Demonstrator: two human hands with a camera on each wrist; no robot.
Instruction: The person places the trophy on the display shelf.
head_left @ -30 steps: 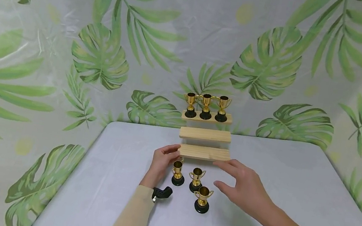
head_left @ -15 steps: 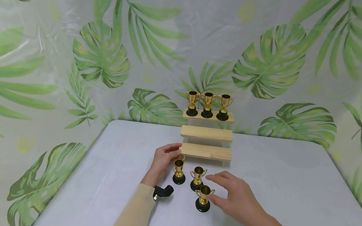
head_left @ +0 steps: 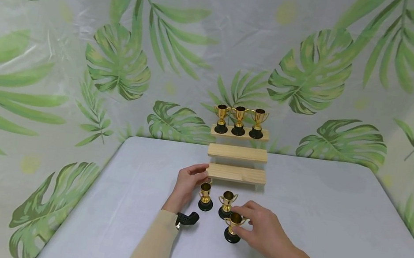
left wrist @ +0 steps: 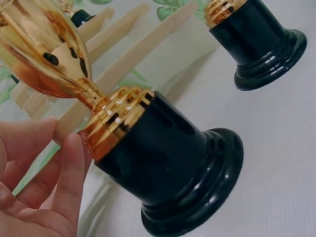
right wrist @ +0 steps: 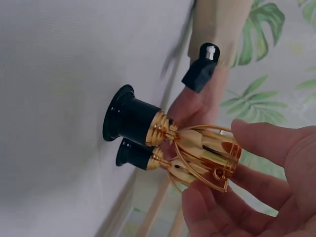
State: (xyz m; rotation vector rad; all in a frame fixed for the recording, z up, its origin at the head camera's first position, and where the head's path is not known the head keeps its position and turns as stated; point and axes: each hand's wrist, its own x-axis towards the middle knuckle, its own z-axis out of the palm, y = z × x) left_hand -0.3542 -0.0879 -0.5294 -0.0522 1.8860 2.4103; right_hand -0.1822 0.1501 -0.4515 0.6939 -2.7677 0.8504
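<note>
My left hand (head_left: 184, 186) pinches the left end of the lowest board on a three-step wooden display stand (head_left: 236, 174); thumb and finger meet at the board end (left wrist: 69, 121) in the left wrist view. My right hand (head_left: 267, 228) holds the cup of the nearest small gold trophy (head_left: 232, 236), thumb on one side and fingers on the other. In the right wrist view that trophy (right wrist: 131, 118) has its black base at the table. Two more trophies stand before the stand: a left one (head_left: 205, 204) beside my left hand, and a middle one (head_left: 227, 199), partly covered.
Three matching gold trophies (head_left: 237, 129) stand in a row on the top board. The middle board (head_left: 237, 152) is bare wood. A white cloth covers the table (head_left: 321, 199), and a leaf-print sheet (head_left: 220, 37) hangs behind.
My right hand has moved from the right end of the lowest board down and toward me, onto the nearest trophy. The left hand stays at the stand.
</note>
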